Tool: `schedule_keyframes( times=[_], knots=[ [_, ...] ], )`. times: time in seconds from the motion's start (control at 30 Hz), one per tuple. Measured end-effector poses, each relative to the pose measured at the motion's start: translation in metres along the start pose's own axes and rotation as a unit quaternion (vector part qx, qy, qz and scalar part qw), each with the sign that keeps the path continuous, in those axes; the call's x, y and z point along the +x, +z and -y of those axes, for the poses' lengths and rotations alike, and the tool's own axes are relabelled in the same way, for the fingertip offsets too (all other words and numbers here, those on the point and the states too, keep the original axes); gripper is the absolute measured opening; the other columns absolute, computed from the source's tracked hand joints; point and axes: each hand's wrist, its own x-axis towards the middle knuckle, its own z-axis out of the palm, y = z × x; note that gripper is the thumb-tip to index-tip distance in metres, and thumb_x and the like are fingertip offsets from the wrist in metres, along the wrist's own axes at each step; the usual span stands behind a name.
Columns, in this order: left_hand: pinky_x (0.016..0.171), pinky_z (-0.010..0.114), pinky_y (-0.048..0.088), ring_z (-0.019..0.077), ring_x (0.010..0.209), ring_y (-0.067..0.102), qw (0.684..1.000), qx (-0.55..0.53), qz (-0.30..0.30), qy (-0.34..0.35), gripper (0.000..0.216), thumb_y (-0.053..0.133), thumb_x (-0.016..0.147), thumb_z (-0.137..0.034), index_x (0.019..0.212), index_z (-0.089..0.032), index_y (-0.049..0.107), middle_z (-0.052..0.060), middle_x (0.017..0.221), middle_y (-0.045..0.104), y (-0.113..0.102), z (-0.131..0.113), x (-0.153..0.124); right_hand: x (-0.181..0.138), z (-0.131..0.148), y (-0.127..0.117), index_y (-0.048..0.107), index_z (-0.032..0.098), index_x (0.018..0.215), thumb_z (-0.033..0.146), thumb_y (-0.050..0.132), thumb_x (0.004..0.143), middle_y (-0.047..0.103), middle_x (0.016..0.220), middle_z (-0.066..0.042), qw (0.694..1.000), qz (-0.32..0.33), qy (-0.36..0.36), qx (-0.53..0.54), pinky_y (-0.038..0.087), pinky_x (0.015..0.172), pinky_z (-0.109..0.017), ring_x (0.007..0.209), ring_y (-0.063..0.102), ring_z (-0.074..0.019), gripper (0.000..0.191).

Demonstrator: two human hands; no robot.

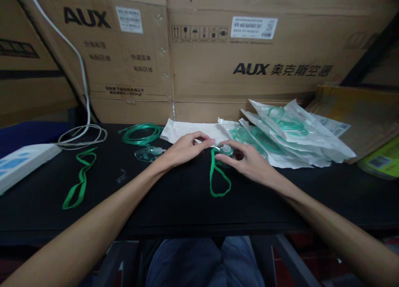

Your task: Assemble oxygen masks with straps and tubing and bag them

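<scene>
My left hand [187,149] and my right hand [247,161] meet at the middle of the black table [174,199]. Both pinch a clear oxygen mask [225,150] that lies between them. A green elastic strap [218,176] hangs from the mask toward me in a loop. Another clear mask [148,154] rests just left of my left wrist, beside a coil of green tubing [140,134]. A flat white pouch [193,131] lies behind my hands.
A pile of sealed pouches with green masks [289,133] lies at the right. A loose green strap [79,179], a white cable coil [82,135] and a white device [21,164] sit at the left. Large cardboard boxes [218,62] wall off the back.
</scene>
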Motion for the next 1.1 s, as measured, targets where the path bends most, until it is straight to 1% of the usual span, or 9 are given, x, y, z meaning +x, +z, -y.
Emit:
schedule_keyframes(
  times=[0.13, 0.27, 0.4, 0.53, 0.6, 0.7, 0.77, 0.93, 1.1],
  knots=[
    [0.065, 0.025, 0.043, 0.0139, 0.07, 0.06, 0.992, -0.081, 0.1, -0.005, 0.039, 0.063, 0.089, -0.049, 0.108, -0.016, 0.068, 0.003, 0.084, 0.069, 0.0, -0.006, -0.001, 0.002, -0.003, -0.001, 0.065, 0.019, 0.088, 0.058, 0.057, 0.092, 0.057, 0.071, 0.002, 0.999, -0.016, 0.013, 0.024, 0.033, 0.059, -0.028, 0.062, 0.046, -0.0148, 0.041],
    [0.069, 0.025, 0.044, 0.0154, 0.076, 0.063, 0.987, -0.102, 0.123, 0.013, 0.042, 0.072, 0.084, -0.04, 0.118, -0.017, 0.067, 0.003, 0.084, 0.072, -0.002, -0.005, 0.0, 0.004, -0.008, -0.002, 0.06, 0.019, 0.073, 0.064, 0.057, 0.09, 0.053, 0.066, 0.002, 0.984, -0.038, 0.097, 0.144, 0.034, 0.058, -0.028, 0.061, 0.046, -0.0149, 0.048],
    [0.081, 0.028, 0.046, 0.0185, 0.09, 0.065, 0.994, -0.045, 0.083, 0.049, 0.029, 0.064, 0.089, -0.039, 0.103, -0.016, 0.075, 0.006, 0.099, 0.075, -0.004, 0.001, 0.001, 0.004, -0.005, -0.004, 0.07, 0.02, 0.083, 0.058, 0.064, 0.088, 0.07, 0.083, -0.003, 0.912, -0.006, 0.163, 0.375, 0.048, 0.075, -0.032, 0.077, 0.061, -0.0186, 0.039],
    [0.073, 0.029, 0.046, 0.0197, 0.083, 0.065, 0.995, 0.044, 0.082, 0.037, 0.028, 0.061, 0.09, -0.038, 0.1, -0.017, 0.077, 0.004, 0.091, 0.076, -0.001, 0.006, 0.001, 0.004, -0.004, -0.004, 0.074, 0.021, 0.088, 0.053, 0.07, 0.086, 0.075, 0.096, -0.005, 0.868, 0.012, 0.186, 0.46, 0.051, 0.084, -0.032, 0.084, 0.067, -0.0194, 0.032],
    [0.072, 0.028, 0.046, 0.0196, 0.082, 0.065, 0.996, 0.066, 0.036, 0.041, 0.027, 0.06, 0.091, -0.038, 0.1, -0.017, 0.076, 0.004, 0.089, 0.075, 0.0, 0.004, 0.0, 0.005, -0.005, -0.003, 0.074, 0.019, 0.088, 0.052, 0.071, 0.086, 0.076, 0.097, -0.006, 0.865, 0.016, 0.184, 0.466, 0.052, 0.085, -0.032, 0.086, 0.068, -0.0194, 0.033],
    [0.079, 0.028, 0.046, 0.0186, 0.087, 0.063, 0.99, 0.057, -0.101, 0.078, 0.032, 0.051, 0.097, -0.04, 0.099, -0.018, 0.073, 0.005, 0.095, 0.073, 0.0, -0.005, -0.002, 0.005, -0.007, 0.001, 0.074, 0.017, 0.089, 0.049, 0.073, 0.085, 0.076, 0.098, -0.008, 0.869, 0.017, 0.174, 0.462, 0.052, 0.088, -0.032, 0.089, 0.069, -0.0193, 0.033],
    [0.079, 0.026, 0.045, 0.018, 0.09, 0.063, 0.986, 0.035, -0.127, 0.098, 0.036, 0.047, 0.1, -0.043, 0.099, -0.017, 0.071, 0.005, 0.097, 0.072, 0.0, -0.012, -0.004, 0.006, -0.007, 0.003, 0.074, 0.016, 0.091, 0.047, 0.075, 0.084, 0.076, 0.096, -0.008, 0.87, 0.015, 0.178, 0.46, 0.052, 0.09, -0.033, 0.088, 0.07, -0.019, 0.032],
    [0.073, 0.025, 0.043, 0.0159, 0.085, 0.061, 0.988, 0.047, -0.03, 0.145, 0.027, 0.06, 0.094, -0.043, 0.098, -0.019, 0.072, 0.002, 0.097, 0.071, 0.004, -0.014, -0.007, 0.007, -0.012, 0.006, 0.074, 0.016, 0.094, 0.047, 0.073, 0.086, 0.075, 0.098, -0.008, 0.866, 0.024, 0.192, 0.462, 0.053, 0.093, -0.035, 0.091, 0.07, -0.0197, 0.032],
    [0.071, 0.025, 0.042, 0.0154, 0.078, 0.062, 0.988, 0.062, 0.024, 0.138, 0.019, 0.061, 0.094, -0.033, 0.094, -0.018, 0.073, 0.0, 0.084, 0.07, 0.013, -0.006, -0.007, 0.008, -0.011, 0.011, 0.073, 0.018, 0.091, 0.047, 0.071, 0.087, 0.075, 0.101, -0.007, 0.855, 0.005, 0.191, 0.483, 0.055, 0.091, -0.034, 0.097, 0.069, -0.0201, 0.029]
  ],
)
